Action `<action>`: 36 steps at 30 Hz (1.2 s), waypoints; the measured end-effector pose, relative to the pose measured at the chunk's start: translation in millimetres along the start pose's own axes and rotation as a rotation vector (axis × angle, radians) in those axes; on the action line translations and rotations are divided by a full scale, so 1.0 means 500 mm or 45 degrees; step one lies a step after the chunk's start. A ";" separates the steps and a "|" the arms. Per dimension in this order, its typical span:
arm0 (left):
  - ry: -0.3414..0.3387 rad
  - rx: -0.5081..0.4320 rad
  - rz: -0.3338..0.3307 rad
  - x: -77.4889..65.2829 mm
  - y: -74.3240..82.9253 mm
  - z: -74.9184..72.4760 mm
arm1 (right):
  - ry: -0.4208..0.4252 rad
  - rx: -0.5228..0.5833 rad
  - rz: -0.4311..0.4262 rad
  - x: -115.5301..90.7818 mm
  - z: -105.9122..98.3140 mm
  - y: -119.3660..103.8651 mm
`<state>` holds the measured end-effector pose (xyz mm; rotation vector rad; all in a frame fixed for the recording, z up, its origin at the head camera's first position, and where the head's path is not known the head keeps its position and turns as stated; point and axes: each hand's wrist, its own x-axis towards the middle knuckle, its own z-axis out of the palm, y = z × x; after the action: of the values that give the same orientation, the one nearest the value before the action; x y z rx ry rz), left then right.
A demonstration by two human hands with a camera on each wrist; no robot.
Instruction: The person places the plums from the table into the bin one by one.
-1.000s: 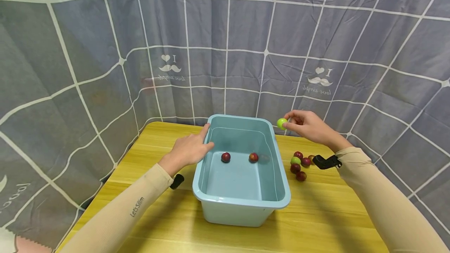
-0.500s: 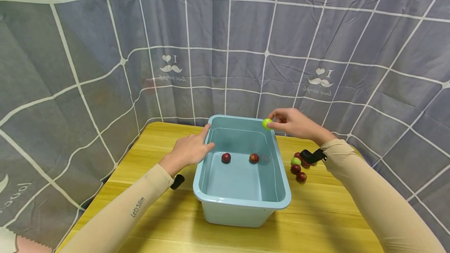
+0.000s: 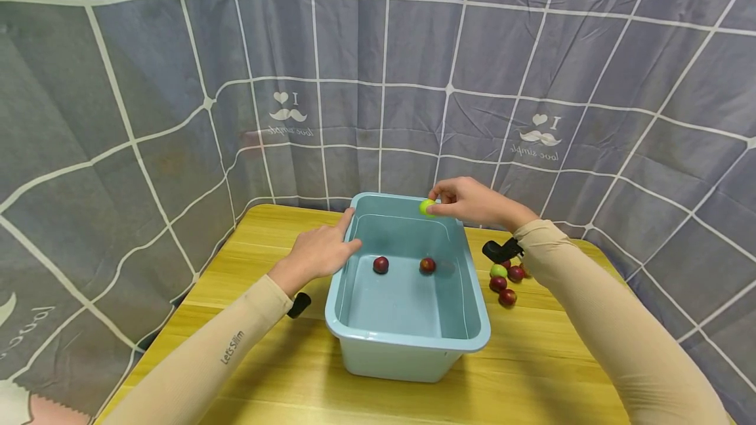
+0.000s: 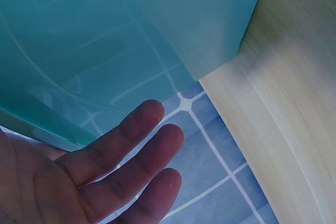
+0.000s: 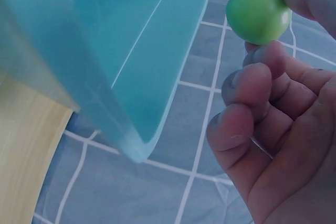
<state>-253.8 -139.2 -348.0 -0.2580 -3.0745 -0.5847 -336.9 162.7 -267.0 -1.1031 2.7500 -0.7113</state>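
A light-blue plastic basin (image 3: 407, 341) stands mid-table with two dark red plums (image 3: 380, 265) apart on its floor. Over the basin's far right corner, my right hand (image 3: 480, 203) pinches a small green plum (image 5: 257, 13) between thumb and index finger. Its other fingers curl beneath, touching nothing, in the right wrist view. At the basin's left rim is my left hand (image 3: 321, 251), index finger extended along the edge and thumb reaching over it. The left wrist view shows its remaining fingers (image 4: 142, 145) loosely extended outside the basin wall.
Right of the basin lies a cluster of several dark red plums (image 3: 506, 297) and one green plum (image 3: 499, 271). A yellow wood-grain table (image 3: 266, 346) carries everything. Grey checked curtain (image 3: 413, 51) hangs close behind and along the sides.
My right hand has moved left with the green plum, from beyond the basin's right side to over its far right corner. My left hand stays at the left rim.
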 end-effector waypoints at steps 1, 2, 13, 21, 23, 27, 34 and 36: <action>0.000 0.001 -0.001 0.000 0.000 0.000 | -0.012 -0.005 0.000 0.004 0.001 -0.003; 0.000 0.001 -0.001 0.000 0.000 0.000 | -0.025 -0.017 -0.003 0.009 0.002 -0.006; -0.001 -0.005 -0.008 0.000 0.000 -0.001 | -0.137 -0.056 0.015 0.052 0.015 -0.024; -0.008 -0.003 -0.011 -0.001 0.000 -0.003 | -0.231 -0.056 0.032 0.085 0.031 -0.020; -0.008 0.000 -0.011 -0.001 0.000 -0.003 | -0.265 -0.068 0.033 0.092 0.034 -0.021; -0.006 0.006 -0.014 0.000 -0.001 -0.002 | -0.330 -0.088 0.050 0.102 0.040 -0.021; -0.009 0.000 -0.016 0.001 -0.002 -0.001 | -0.370 -0.095 0.062 0.113 0.050 -0.013; -0.010 0.000 -0.016 0.002 -0.002 -0.002 | -0.372 -0.096 0.064 0.113 0.050 -0.011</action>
<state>-254.7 -140.4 -347.6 -0.2417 -3.0863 -0.5852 -368.7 111.5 -282.1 -1.0527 2.5623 -0.4053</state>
